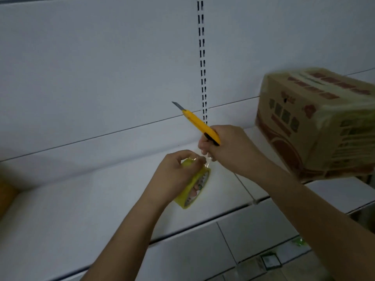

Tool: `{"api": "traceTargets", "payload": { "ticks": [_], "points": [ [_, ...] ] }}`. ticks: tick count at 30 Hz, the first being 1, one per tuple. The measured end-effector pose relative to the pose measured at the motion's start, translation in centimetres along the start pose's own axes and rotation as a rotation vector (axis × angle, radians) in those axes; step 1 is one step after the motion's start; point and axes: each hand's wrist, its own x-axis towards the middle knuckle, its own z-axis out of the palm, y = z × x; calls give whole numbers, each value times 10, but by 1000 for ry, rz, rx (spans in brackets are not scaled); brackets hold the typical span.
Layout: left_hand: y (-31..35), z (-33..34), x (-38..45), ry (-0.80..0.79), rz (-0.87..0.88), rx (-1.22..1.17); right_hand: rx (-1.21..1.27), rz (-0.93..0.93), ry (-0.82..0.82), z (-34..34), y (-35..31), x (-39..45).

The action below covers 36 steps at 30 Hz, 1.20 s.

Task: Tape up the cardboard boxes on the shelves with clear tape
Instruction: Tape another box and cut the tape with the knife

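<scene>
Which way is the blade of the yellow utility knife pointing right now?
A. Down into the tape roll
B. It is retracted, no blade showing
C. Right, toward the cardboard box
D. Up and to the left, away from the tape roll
D: the right hand grips the utility knife with its exposed blade aimed up and left at the shelf's back panel, above the tape roll that the left hand holds.
</scene>
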Motion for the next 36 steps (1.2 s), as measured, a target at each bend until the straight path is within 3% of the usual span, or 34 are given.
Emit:
{"api": "traceTargets", "payload": {
  "ticks": [5,9,13,17,22,31,36],
  "points": [
    [1,-11,-54,139,-86,88,-71,-119,-67,18,-31,-21],
    [-8,-23,-112,70,-219,-10,-162,-256,-233,29,-55,-48],
    [-25,-11,-169,-118,-345,-437,-210,-206,-510,46,-51,-75],
    [-43,16,-187,-109,-417,-701,-248,-167,-645,63,-35,-94],
    [-61,41,-183,20,-451,-760,-173,-113,-601,65,-24,-93],
    [-65,61,-145,165,-489,-782,-252,-232,-607,81,2,-58],
    [-73,71,-136,209,-514,-775,-171,-265,-582,89,20,-60]
  ]
}}
